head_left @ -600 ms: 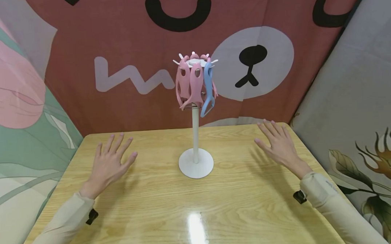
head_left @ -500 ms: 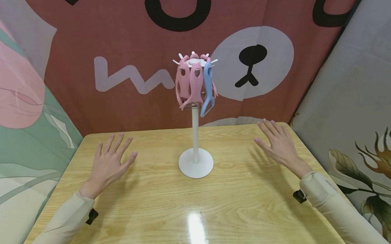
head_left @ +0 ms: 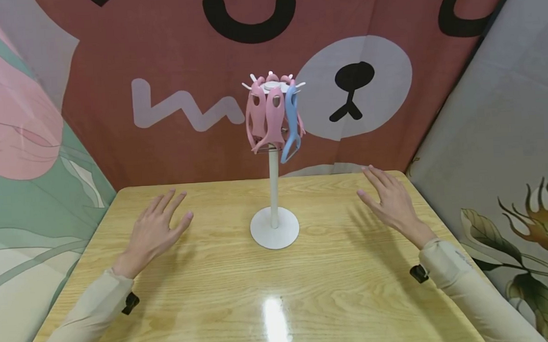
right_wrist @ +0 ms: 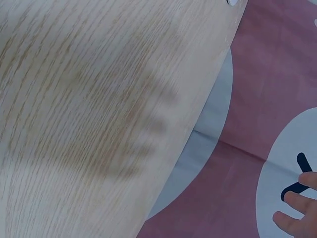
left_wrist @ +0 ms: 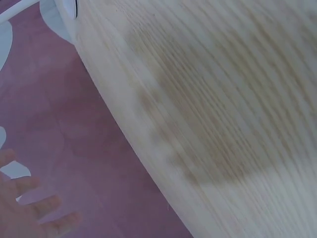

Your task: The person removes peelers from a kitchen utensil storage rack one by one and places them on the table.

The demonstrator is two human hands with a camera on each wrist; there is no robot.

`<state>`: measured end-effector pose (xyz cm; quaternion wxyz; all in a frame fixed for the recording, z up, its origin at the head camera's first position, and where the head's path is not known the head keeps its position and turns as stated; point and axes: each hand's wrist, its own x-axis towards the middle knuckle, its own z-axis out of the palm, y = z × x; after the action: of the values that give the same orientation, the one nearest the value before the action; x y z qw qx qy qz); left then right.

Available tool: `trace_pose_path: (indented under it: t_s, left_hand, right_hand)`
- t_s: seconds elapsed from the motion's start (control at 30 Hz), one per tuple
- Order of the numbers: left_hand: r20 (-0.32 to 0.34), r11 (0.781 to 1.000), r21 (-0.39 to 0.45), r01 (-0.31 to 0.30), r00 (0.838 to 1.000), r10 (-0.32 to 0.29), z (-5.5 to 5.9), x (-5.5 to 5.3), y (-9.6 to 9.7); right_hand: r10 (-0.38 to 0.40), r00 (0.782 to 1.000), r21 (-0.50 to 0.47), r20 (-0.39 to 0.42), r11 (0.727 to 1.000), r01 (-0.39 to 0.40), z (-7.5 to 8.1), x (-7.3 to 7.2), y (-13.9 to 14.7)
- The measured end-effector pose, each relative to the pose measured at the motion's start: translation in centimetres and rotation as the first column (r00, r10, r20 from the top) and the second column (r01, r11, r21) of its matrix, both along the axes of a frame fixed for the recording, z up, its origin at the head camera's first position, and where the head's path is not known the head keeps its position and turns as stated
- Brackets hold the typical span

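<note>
A white stand (head_left: 274,191) with a round base rises upright from the table. From its ring of hooks hang several pink peelers (head_left: 275,117) with fish-shaped handles, and one blue peeler (head_left: 292,116) at the right front. To the left of the stand, my left hand (head_left: 153,237) hovers palm down over the table, relaxed and holding nothing. My right hand (head_left: 392,206) hovers likewise on the other side, thumb toward the stand. Both hands are apart from the peelers. Fingers (left_wrist: 42,206) of the left hand show low in the left wrist view, and fingers (right_wrist: 297,203) of the right in the right wrist view.
The wooden table (head_left: 242,284) ends at a back edge against a reddish-brown cloth (head_left: 177,160) with a bear print. Patterned cloths stand close at the left (head_left: 32,202) and right (head_left: 498,146) sides. Light glares off the table's near middle.
The spread fingers of my left hand have drawn closer together and bent a little. My right fingers have also come slightly together. The stand and peelers stay in place.
</note>
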<state>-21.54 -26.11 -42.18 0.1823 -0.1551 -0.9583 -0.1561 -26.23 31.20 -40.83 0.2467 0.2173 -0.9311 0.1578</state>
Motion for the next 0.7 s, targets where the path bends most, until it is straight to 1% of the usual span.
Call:
trace_pose_path:
  t_s: [0.2, 0.37, 0.5, 0.7]
  left_hand:
    - [0.018, 0.999, 0.031, 0.016, 1.0, -0.017, -0.3, 0.0, 0.4]
    - [0.026, 0.998, 0.064, 0.02, 0.999, -0.022, -0.6, 0.0, 0.6]
    - [0.039, 0.996, 0.085, 0.02, 0.999, -0.024, -0.7, 0.0, 0.8]
    - [0.072, 0.994, 0.11, 0.021, 0.997, -0.029, -0.9, -0.1, 1.3]
  right_hand:
    - [0.003, 1.0, -0.029, -0.022, 1.0, -0.003, 0.2, 0.0, -0.3]
    - [0.014, 0.998, -0.085, -0.054, 0.996, -0.019, 0.3, 0.2, -0.7]
    - [0.032, 0.994, -0.132, -0.102, 0.99, -0.045, 0.5, 0.3, -1.0]
    - [0.063, 0.98, -0.169, -0.189, 0.981, -0.095, 0.7, 0.0, -1.5]
